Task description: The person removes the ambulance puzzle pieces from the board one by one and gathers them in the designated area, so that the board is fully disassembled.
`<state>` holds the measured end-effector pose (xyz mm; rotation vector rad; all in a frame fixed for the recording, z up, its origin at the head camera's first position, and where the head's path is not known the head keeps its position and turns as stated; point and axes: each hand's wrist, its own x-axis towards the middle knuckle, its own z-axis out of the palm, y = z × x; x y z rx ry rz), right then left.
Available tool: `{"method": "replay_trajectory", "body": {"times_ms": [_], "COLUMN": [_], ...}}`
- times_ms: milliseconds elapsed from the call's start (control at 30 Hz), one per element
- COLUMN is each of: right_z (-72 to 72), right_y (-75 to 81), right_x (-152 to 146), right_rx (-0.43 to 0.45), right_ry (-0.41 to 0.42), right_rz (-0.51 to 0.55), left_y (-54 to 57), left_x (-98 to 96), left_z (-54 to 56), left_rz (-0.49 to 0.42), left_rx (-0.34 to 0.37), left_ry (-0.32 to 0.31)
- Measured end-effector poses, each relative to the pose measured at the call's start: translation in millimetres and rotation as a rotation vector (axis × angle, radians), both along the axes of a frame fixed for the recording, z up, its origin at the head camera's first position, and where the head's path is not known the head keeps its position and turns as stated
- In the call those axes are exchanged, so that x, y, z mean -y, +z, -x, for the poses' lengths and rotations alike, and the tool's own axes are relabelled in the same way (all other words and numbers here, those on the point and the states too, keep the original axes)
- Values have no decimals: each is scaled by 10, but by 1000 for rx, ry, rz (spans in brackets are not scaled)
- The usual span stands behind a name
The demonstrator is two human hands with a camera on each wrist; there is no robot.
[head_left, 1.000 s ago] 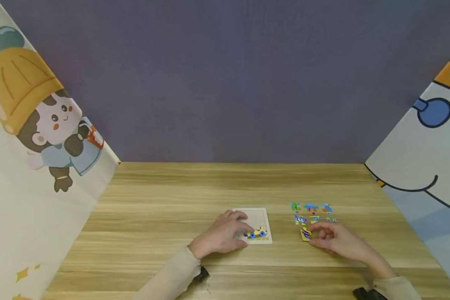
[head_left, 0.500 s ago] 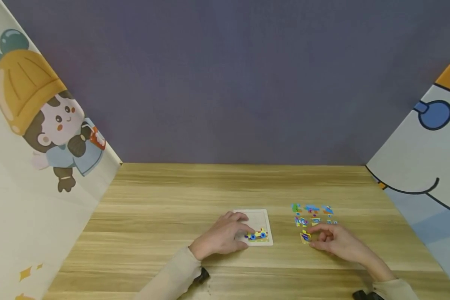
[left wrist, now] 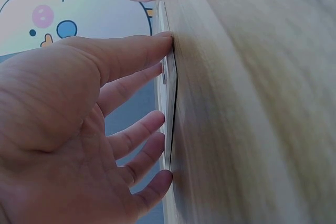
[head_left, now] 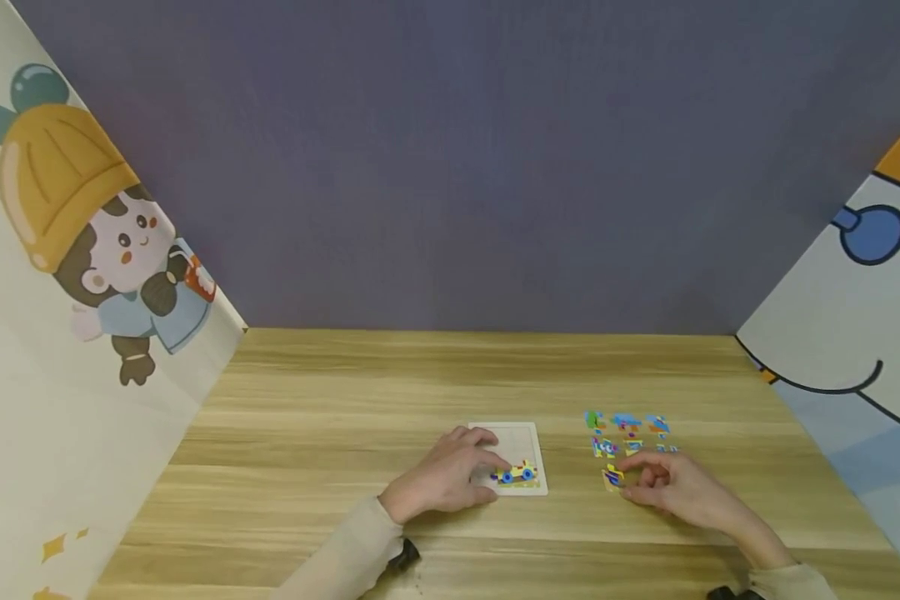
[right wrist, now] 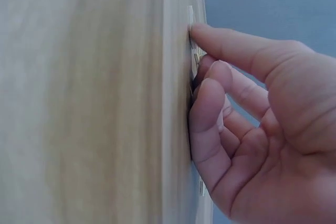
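Observation:
A white puzzle board (head_left: 525, 442) lies on the table, with a yellow car with blue wheels (head_left: 516, 473) in its lower part. My left hand (head_left: 450, 471) rests over the board's left side. In the left wrist view its thumb (left wrist: 152, 48) touches the board's near edge, and the other fingers spread across the board. To the right, my right hand (head_left: 678, 492) pinches a small yellow and blue puzzle piece (head_left: 612, 478) between thumb and forefinger, low at the table. The right wrist view shows its other fingers (right wrist: 207, 114) curled; they partly hide the pieces behind.
Several colourful puzzle pieces (head_left: 626, 421) lie in rows just beyond the right hand. The wooden table (head_left: 390, 367) ends at a dark blue-grey back wall (head_left: 450, 167). White panels with cartoon prints (head_left: 127, 242) flank both sides.
The head view has shifted slightly, so the scene sits a little lower. The piece at my right fingertips looks flatter to the table than a second ago. The left hand stays on the board.

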<state>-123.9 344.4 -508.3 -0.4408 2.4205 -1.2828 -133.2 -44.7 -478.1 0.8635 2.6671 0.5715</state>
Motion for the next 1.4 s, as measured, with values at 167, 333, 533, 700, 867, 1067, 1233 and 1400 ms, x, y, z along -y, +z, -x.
{"method": "replay_trajectory", "body": {"times_ms": [167,333,533,700,867,1067,1233,1400], "right_z": [-6,60,192,251,281,290,285,281], "right_y": [41,145,214,205,134,94,107,116], "right_x": [53,230,539,828,1137,1351,1419,1442], "right_rx": [13,13,28,42,56,4,-39,-67], "right_ry": [-39,-49,28,93,157,174,169,170], "right_rz": [3,36,111,152,180,80,-7,-47], "left_y": [-30,-45,-65,-64,-47,-43,-37,-41], "left_x": [-10,-11,-23,-29,-16,-30,-30,-29], "left_z": [17,28,41,38,35,45,52,66], "left_rz": [10,8,9,11,-3,-14,-23,-35], "left_rx": [-18,-10,-2,-7,0,8,22,25], "left_ry": [-4,2,8,7,7,5,22,30]}}
